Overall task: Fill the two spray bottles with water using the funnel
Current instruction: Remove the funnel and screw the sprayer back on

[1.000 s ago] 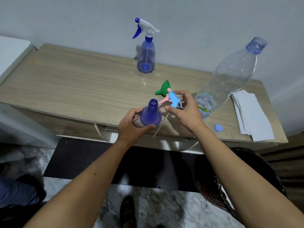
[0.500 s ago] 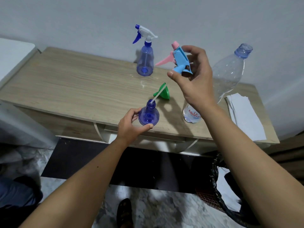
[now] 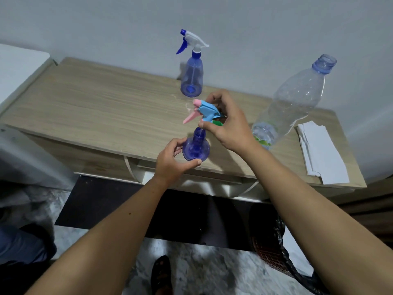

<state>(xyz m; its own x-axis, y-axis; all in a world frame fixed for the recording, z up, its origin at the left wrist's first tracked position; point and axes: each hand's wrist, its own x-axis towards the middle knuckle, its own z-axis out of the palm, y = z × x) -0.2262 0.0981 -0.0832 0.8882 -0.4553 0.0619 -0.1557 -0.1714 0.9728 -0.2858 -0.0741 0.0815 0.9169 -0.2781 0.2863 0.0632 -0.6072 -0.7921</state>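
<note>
Left hand (image 3: 172,160) steadies the open spray bottle (image 3: 196,146) on the desk (image 3: 95,116); right hand's (image 3: 228,124) grip pinches the trigger head (image 3: 205,111) just above its neck, probably clearing room for funnelling.

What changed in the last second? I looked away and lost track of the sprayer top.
The right hand lifted the pink and blue sprayer top high off the near spray bottle, then brought it back down just above the neck. The left hand kept holding that bottle. The far spray bottle, water bottle, papers and table stayed put.
</note>
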